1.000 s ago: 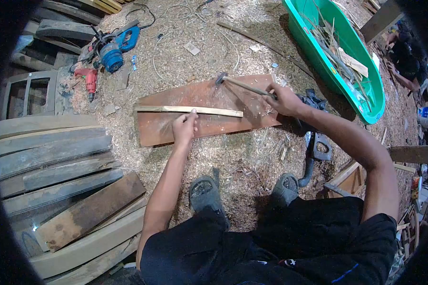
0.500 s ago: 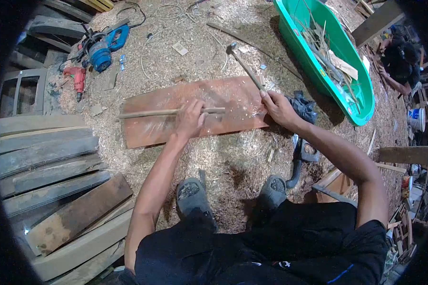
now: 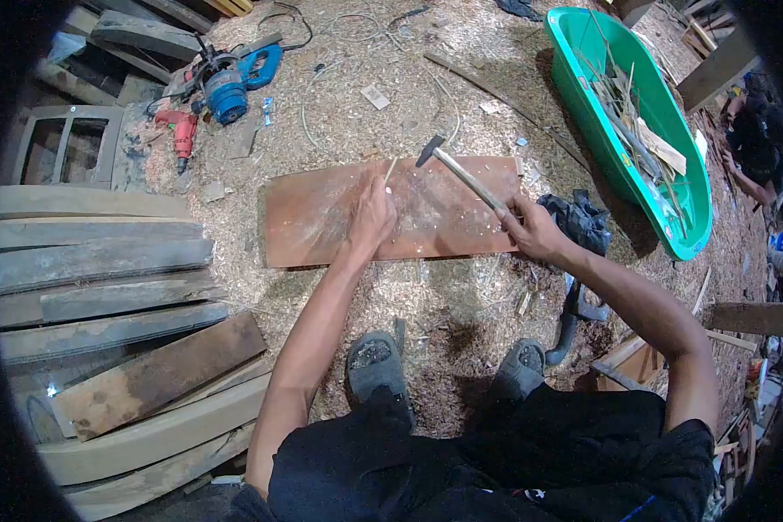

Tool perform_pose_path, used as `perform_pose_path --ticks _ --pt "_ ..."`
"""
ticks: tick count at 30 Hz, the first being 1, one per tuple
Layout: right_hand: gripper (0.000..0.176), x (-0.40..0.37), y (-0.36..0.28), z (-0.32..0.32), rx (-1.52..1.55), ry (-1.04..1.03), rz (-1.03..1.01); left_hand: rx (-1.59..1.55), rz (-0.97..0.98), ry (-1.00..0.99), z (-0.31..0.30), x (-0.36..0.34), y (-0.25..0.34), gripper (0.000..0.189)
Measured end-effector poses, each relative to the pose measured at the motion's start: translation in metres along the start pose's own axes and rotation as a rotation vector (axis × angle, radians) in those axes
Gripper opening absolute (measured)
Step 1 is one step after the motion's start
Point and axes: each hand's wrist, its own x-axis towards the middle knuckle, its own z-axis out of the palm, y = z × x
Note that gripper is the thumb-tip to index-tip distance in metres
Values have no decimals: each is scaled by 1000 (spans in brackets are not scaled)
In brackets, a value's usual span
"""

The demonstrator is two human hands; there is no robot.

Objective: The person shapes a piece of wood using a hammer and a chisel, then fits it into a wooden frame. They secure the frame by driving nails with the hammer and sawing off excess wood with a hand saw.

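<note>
Gripping a dark-headed, wooden-handled hammer [image 3: 468, 178] low in closed right hand [image 3: 535, 230], likely for leverage; pinching a slim pale wooden strip [image 3: 391, 168] in curled left hand [image 3: 373, 216] over a flat reddish-brown board [image 3: 309, 228].

The wooden strip [image 3: 392, 168] no longer extends to both sides of the left hand's [image 3: 373, 213] fingers; only a short end now shows just beyond their tips. The hammer [image 3: 465, 178] has its head lower, nearer those fingertips.
</note>
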Motion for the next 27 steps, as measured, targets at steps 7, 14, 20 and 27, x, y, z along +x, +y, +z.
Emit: perform_pose_path --ticks 7,14,20,27 --pt "33 10 2 10 74 30 -45 -194 -103 -158 6 3 -10 31" --pt "30 5 -34 -9 151 18 -42 -214 -97 -116 -12 6 -2 33" --pt "30 -3 -55 -29 -80 -120 -238 -187 -102 -77 -29 17 1 31" --pt "29 -3 -72 -36 -234 -173 -275 -201 -27 -19 -35 21 1 28"
